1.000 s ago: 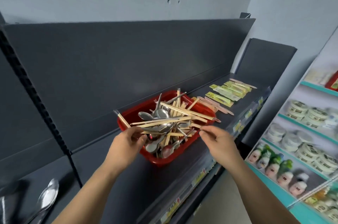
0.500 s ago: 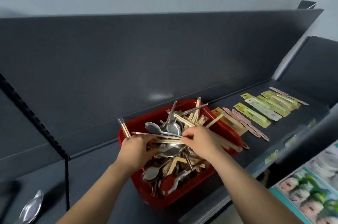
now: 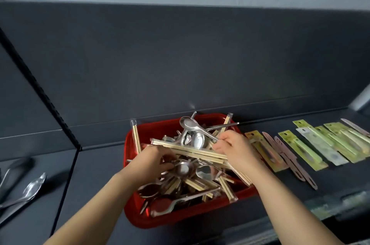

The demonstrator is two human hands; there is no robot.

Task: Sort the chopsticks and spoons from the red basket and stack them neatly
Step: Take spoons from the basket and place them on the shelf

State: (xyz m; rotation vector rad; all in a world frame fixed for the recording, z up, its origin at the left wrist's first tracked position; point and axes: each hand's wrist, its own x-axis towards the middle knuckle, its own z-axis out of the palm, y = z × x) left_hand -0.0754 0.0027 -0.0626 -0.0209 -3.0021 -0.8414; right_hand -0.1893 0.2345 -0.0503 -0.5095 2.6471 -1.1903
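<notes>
Left hand (image 3: 152,161) and right hand (image 3: 236,148) are both inside the red basket (image 3: 180,218), which stands on a dark shelf (image 3: 96,184). Each hand has its fingers curled on one end of a bundle of chopsticks (image 3: 190,151) that lies across the top of the pile. Under and behind the bundle, metal spoons (image 3: 189,123) and more chopsticks are mixed together.

The step seems to be to gather chopsticks and lift them out. To do it well, I think the person should keep the bundle level, hold both ends firmly so that no stick slips out, and lift slowly, because spoon handles cross near the bundle and may catch on it. A few loose sticks below could be taken in a second pass.

One second ago the right hand was only at the near edge of the basket; now it is on the bundle. The left hand has moved from the basket's left rim into the pile. The head has also turned left, so that one spoon (image 3: 33,187) on the next shelf shows better.
</notes>
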